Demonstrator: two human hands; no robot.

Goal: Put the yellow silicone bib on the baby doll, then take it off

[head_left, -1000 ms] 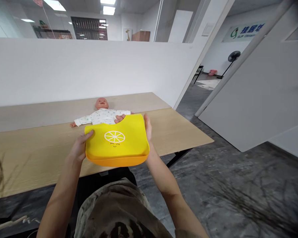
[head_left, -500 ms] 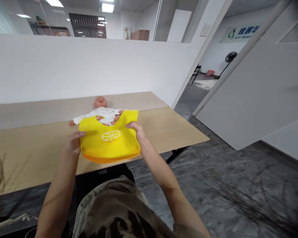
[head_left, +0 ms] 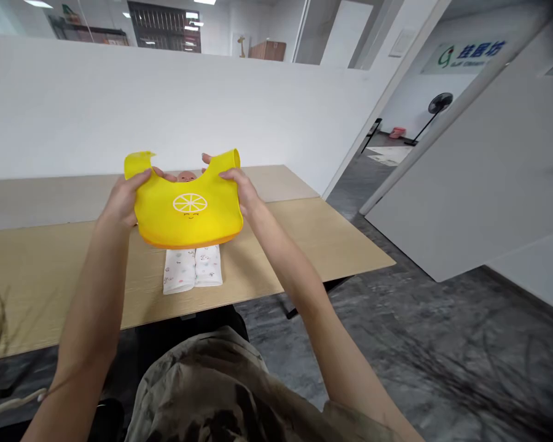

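A yellow baby bib [head_left: 188,215] with a white citrus slice and a small smiling face hangs upright between my hands, above the table. My left hand [head_left: 128,195] is closed on its left side below the neck strap, thumb in front. On the right side, my right hand [head_left: 242,189] grips the bib the same way, fingers behind it. Behind the bib lies a baby doll; only part of its head [head_left: 187,176] shows through the neck opening, and the white printed trouser legs [head_left: 192,270] stick out below. The doll's middle is hidden.
The doll lies on a light wooden table [head_left: 299,239] set against a white half wall [head_left: 166,110] with glass above. To the right stand a doorway and a large white door panel [head_left: 447,184]. A black fan [head_left: 440,103] is in the room beyond.
Both hands have raised the bib and moved it forward over the doll. It now covers the doll's torso and much of its head, while the trouser legs have come into view below.
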